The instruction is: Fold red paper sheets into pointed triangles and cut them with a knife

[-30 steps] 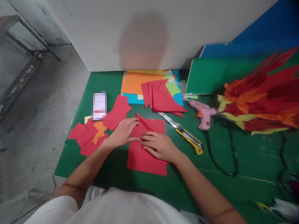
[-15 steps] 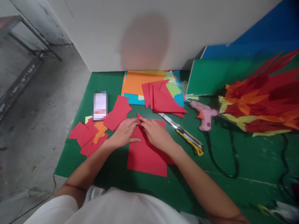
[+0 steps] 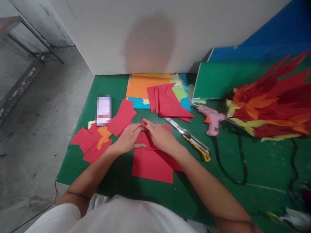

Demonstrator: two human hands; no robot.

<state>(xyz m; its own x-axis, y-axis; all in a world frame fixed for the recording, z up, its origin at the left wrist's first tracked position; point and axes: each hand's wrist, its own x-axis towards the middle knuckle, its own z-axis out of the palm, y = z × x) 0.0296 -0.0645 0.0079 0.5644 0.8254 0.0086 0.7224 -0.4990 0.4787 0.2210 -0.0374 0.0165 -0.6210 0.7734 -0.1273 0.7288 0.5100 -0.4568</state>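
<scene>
Both hands meet at the far end of a sheet of red paper (image 3: 153,166) that lies on the green table. My left hand (image 3: 128,137) presses on the paper's left side, fingers together at its folded top and thumb stretched to the right. My right hand (image 3: 160,136) pinches the pointed red tip just beside the left fingers. Much of the fold is hidden beneath the hands. Right of them lies a utility knife (image 3: 196,144) with a yellow edge, its blade out. Red paper pieces (image 3: 123,116) are spread to the left.
A phone (image 3: 104,110) lies on the left. Behind the hands are coloured sheets (image 3: 141,85) and folded red papers (image 3: 170,103). To the right, a pink glue gun (image 3: 213,119) trails a dark cord near a red, orange and yellow paper flame shape (image 3: 269,103). A white panel (image 3: 104,38) stands behind.
My right fingers have shifted slightly at the paper's tip, with the index finger now reaching up to the point. My left hand stays in place.
</scene>
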